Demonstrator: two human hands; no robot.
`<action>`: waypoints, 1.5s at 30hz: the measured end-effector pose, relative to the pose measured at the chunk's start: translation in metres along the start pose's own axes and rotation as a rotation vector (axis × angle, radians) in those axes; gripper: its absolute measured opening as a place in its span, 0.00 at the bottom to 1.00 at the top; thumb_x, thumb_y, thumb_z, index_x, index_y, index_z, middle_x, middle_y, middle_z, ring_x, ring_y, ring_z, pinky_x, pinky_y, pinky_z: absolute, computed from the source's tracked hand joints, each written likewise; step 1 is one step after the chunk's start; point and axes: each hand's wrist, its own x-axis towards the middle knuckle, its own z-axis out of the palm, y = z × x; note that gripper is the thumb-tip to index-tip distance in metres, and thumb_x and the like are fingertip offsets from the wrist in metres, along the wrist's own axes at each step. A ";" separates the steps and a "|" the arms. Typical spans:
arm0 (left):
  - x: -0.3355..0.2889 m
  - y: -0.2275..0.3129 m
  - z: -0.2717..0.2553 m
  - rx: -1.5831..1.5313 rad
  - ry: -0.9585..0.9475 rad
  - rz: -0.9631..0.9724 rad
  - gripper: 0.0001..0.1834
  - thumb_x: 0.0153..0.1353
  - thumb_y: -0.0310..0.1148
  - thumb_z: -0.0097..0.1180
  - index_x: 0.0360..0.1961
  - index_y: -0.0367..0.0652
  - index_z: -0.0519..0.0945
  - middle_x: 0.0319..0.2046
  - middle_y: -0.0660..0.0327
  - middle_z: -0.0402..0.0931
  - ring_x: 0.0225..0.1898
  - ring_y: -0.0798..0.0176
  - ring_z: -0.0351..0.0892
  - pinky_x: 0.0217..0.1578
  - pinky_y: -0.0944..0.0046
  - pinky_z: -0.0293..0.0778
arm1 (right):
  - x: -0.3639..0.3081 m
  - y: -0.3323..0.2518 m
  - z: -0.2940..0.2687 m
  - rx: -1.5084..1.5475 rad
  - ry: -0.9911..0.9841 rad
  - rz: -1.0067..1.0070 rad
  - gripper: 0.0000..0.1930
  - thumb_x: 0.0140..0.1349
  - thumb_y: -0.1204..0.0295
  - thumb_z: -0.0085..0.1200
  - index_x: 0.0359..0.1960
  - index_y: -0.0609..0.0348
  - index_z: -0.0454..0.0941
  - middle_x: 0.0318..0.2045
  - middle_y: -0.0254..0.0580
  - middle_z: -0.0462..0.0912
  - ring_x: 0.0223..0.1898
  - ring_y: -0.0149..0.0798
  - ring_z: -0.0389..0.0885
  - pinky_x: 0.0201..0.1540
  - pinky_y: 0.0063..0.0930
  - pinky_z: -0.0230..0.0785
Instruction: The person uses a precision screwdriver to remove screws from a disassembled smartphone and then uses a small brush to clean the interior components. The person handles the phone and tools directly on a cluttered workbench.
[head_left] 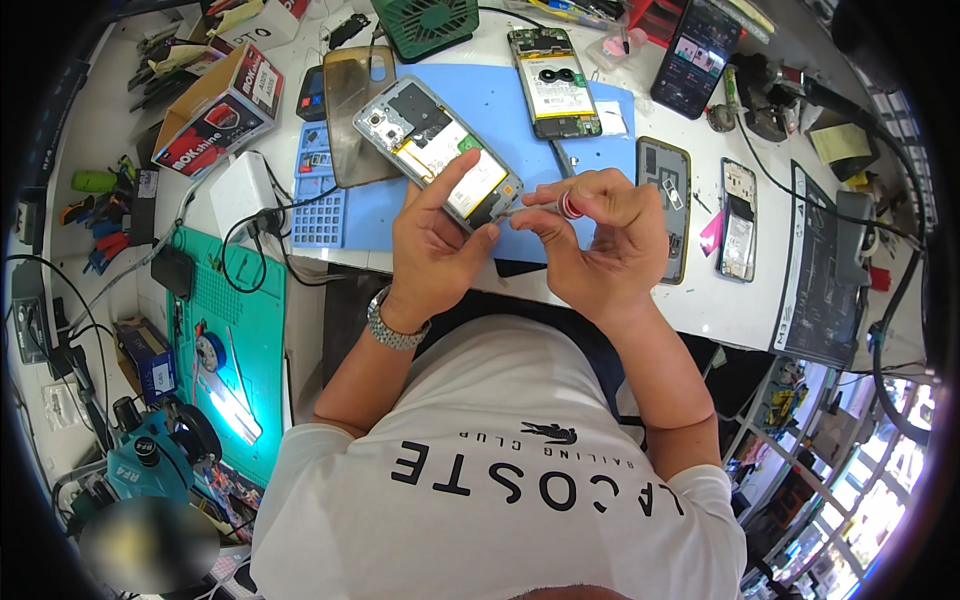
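Observation:
My left hand is closed around the lower edge of an opened smartphone, tilted over the blue mat. Its back cover is off, so the battery and inner parts show. In my right hand, thumb and fingers pinch a small screwdriver with a red end. The thin shaft points left at the phone's bottom corner, by my left thumb. Whether the tip touches a screw is too small to tell. Just beyond lies a second opened phone with its battery exposed.
The blue mat carries a clear phone case. To its right lie a grey back cover and a phone frame; a lit phone stands behind. At left are a carton, a white adapter, a green mat and a microscope.

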 end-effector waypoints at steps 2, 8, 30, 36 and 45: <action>0.000 0.003 0.001 0.041 0.006 0.006 0.39 0.61 0.10 0.63 0.74 0.29 0.65 0.65 0.52 0.71 0.66 0.60 0.75 0.64 0.61 0.75 | 0.000 0.002 0.003 -0.057 -0.019 -0.005 0.23 0.58 0.94 0.62 0.50 0.62 0.67 0.37 0.51 0.84 0.43 0.39 0.89 0.42 0.28 0.84; -0.001 0.001 0.002 -0.026 0.034 0.030 0.38 0.61 0.09 0.62 0.73 0.29 0.66 0.65 0.53 0.69 0.66 0.59 0.74 0.65 0.59 0.77 | 0.010 0.009 0.010 0.172 0.003 0.122 0.27 0.63 0.92 0.59 0.58 0.65 0.58 0.42 0.54 0.82 0.44 0.37 0.88 0.39 0.22 0.83; -0.001 -0.001 0.001 -0.084 0.037 0.051 0.38 0.62 0.09 0.58 0.74 0.30 0.65 0.67 0.55 0.62 0.69 0.58 0.70 0.67 0.56 0.76 | 0.086 0.080 0.027 -0.157 -0.090 0.160 0.24 0.66 0.89 0.58 0.56 0.62 0.58 0.39 0.48 0.83 0.38 0.34 0.88 0.38 0.23 0.80; 0.000 0.004 0.006 -0.164 0.071 0.004 0.32 0.64 0.14 0.62 0.70 0.30 0.71 0.64 0.55 0.61 0.70 0.59 0.66 0.68 0.58 0.69 | 0.083 0.066 0.021 -0.092 -0.044 0.129 0.26 0.66 0.89 0.57 0.58 0.62 0.56 0.41 0.53 0.84 0.38 0.36 0.89 0.39 0.24 0.82; 0.001 -0.002 0.007 -0.105 0.155 -0.037 0.16 0.68 0.23 0.66 0.56 0.33 0.82 0.56 0.57 0.69 0.59 0.65 0.73 0.59 0.64 0.71 | 0.050 0.001 0.002 0.008 -0.070 0.006 0.29 0.66 0.93 0.53 0.59 0.58 0.51 0.42 0.58 0.83 0.41 0.43 0.90 0.41 0.25 0.86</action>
